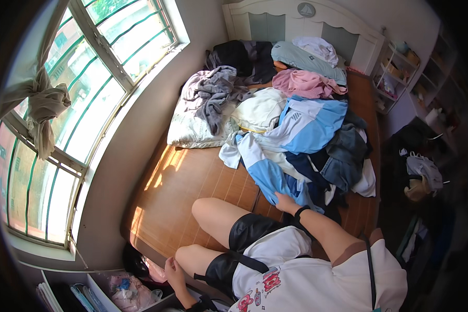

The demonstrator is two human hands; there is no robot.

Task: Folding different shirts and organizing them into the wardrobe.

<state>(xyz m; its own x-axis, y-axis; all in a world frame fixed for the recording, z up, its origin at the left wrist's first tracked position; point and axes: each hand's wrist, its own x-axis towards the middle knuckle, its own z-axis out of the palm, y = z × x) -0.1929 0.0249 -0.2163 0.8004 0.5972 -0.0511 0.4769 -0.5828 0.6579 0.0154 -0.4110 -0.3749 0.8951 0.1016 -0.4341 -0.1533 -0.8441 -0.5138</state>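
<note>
On a bed covered with a brown bamboo mat (202,175) lies a large heap of clothes. My right hand (288,202), with a black band at its wrist, grips the light-blue lower end of a blue-and-white jacket (312,124) at the near edge of the heap. Beside it are dark blue garments and a grey-blue pair of denim trousers (343,156). My left hand (173,272) hangs beside my bent knee, its fingers loosely curled and holding nothing. White (263,109) and pink checked (304,82) garments lie farther back.
A grey crumpled cloth (214,93) covers part of a patterned pillow (183,128). A light-green pillow (304,60) leans near the white headboard (304,27). To the left are a barred window (97,70) and a knotted curtain (46,101). Below it, shelf compartments (91,288) hold plastic bags.
</note>
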